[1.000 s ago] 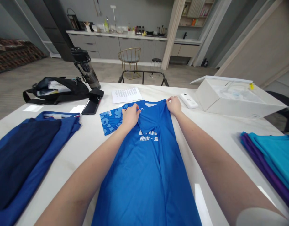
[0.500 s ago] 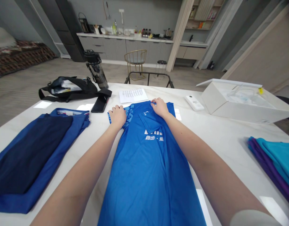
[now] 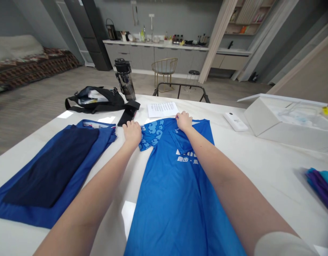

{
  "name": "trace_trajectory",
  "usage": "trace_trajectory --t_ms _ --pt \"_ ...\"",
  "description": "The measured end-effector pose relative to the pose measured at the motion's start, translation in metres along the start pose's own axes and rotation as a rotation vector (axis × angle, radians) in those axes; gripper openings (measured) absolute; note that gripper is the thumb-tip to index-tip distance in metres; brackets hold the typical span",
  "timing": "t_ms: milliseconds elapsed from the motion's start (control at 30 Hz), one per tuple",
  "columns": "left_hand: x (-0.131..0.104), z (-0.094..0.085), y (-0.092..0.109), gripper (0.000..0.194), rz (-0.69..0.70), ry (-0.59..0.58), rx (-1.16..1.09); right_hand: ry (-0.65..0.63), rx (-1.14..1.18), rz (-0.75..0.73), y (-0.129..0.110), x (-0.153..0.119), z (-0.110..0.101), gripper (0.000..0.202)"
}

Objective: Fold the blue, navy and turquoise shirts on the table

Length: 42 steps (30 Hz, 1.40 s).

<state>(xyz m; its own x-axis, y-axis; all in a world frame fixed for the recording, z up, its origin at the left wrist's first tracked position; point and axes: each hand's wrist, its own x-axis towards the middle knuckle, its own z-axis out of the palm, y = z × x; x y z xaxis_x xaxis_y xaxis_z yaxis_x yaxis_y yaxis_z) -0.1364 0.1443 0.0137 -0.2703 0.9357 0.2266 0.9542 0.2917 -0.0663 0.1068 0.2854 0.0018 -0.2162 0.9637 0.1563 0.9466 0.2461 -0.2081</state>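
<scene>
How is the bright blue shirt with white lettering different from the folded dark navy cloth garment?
The bright blue shirt with white lettering has a cloud-patterned sleeve; the folded dark navy cloth garment looks plain. The shirt lies on the glossy white table; the navy garment, on folded blue clothing. The shirt is spread long; the navy garment is compact. Both lie flat.

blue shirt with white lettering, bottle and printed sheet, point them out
Blue shirt (image 3: 174, 193), head view, middle of the front.
Bottle (image 3: 127, 84), head view, upper part of the body.
Printed sheet (image 3: 162, 110), head view, middle of the printed face.
</scene>
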Motion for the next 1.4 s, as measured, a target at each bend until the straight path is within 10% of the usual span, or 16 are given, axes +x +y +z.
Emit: trace_trajectory --t_ms 233,467,633,867,1400 --pt "0.007 -0.059 0.009 0.025 -0.06 -0.032 -0.583 0.084 0.094 -0.017 0.005 -0.002 -0.004 0.025" --pt "-0.001 -0.123 0.112 0.021 0.205 -0.36 -1.322 0.153 0.394 0.053 0.058 -0.02 -0.034 0.025" --pt "0.011 -0.089 0.146 0.019 0.325 -0.568 -1.222 -0.03 0.525 0.172 0.11 -0.054 -0.059 0.041" --pt "0.046 -0.014 0.133 0.046 0.408 -0.217 -0.34 -0.149 0.329 0.051 0.103 -0.107 -0.068 0.039" --pt "0.082 0.02 0.125 0.037 0.374 -0.316 -0.281 -0.25 0.22 0.201 0.078 -0.12 -0.059 0.022"
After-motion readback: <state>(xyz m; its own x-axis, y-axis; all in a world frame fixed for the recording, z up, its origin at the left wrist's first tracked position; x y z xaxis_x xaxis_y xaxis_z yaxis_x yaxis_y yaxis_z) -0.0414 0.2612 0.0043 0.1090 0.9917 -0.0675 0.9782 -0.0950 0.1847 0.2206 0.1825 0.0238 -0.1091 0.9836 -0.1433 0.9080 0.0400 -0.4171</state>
